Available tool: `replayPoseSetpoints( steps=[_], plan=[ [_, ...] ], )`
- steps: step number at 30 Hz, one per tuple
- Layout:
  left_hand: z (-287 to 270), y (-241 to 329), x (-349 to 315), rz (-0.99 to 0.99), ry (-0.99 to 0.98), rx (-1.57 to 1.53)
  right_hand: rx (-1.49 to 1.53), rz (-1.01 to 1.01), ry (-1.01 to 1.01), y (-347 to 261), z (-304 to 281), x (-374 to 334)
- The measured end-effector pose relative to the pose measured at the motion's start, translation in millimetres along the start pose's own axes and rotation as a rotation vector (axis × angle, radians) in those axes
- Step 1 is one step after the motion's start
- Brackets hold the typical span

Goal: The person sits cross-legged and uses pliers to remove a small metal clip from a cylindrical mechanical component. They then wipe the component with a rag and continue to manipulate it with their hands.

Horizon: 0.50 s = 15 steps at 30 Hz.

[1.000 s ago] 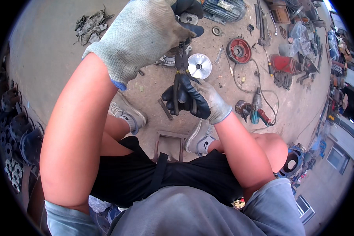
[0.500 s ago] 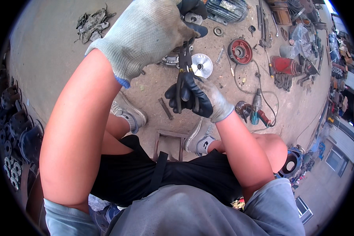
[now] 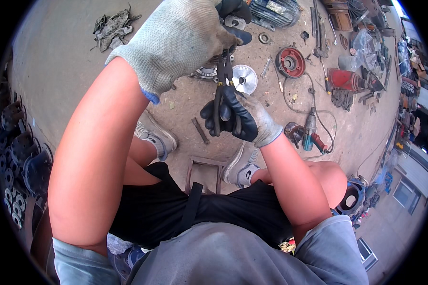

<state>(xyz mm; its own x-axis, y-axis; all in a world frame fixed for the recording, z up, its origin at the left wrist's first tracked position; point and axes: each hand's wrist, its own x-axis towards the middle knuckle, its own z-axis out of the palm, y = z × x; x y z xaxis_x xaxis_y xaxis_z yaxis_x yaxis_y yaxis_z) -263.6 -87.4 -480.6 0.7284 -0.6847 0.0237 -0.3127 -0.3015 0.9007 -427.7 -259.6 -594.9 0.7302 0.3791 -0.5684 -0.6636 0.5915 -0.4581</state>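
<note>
My left hand [image 3: 185,42], in a grey knit glove with black-coated fingers, reaches to the top of the view. Its fingers are closed around a metal part with a round end [image 3: 235,21], most of which the glove hides. Gloved the same way, my right hand [image 3: 233,114] grips the dark handles of a pair of pliers [image 3: 224,71]. The pliers' jaws point up toward the metal part beneath my left hand; their tips are hard to make out. Just right of the pliers lies a silver disc [image 3: 244,80] with a hole in its centre.
A finned motor housing [image 3: 273,12] stands at the top. To the right are a red round end cover [image 3: 290,61], a wrench [image 3: 266,67], a corded power tool [image 3: 310,130] and a red machine part [image 3: 345,79]. A rag [image 3: 114,28] lies far left; a small metal frame [image 3: 204,164] sits between my feet.
My left wrist and forearm have shifted very slightly to the right. My right hand keeps its grip on the pliers, almost unmoved.
</note>
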Motion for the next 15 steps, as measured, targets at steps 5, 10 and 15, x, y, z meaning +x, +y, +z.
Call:
replayPoseSetpoints(
  steps=[5, 10, 15],
  plan=[
    [0.2, -4.3, 0.2, 0.048, -0.001, -0.038, -0.017, 0.006, 0.001, 1.5, -1.3, 0.9],
    [6.7, -5.5, -1.8, 0.050, 0.058, 0.071, 0.036, 0.016, -0.007, 5.4, -6.1, 2.8],
    [1.0, 0.3, 0.1, 0.025, 0.019, 0.030, 0.094, 0.041, 0.039, 9.1, -3.2, 6.3]
  ],
)
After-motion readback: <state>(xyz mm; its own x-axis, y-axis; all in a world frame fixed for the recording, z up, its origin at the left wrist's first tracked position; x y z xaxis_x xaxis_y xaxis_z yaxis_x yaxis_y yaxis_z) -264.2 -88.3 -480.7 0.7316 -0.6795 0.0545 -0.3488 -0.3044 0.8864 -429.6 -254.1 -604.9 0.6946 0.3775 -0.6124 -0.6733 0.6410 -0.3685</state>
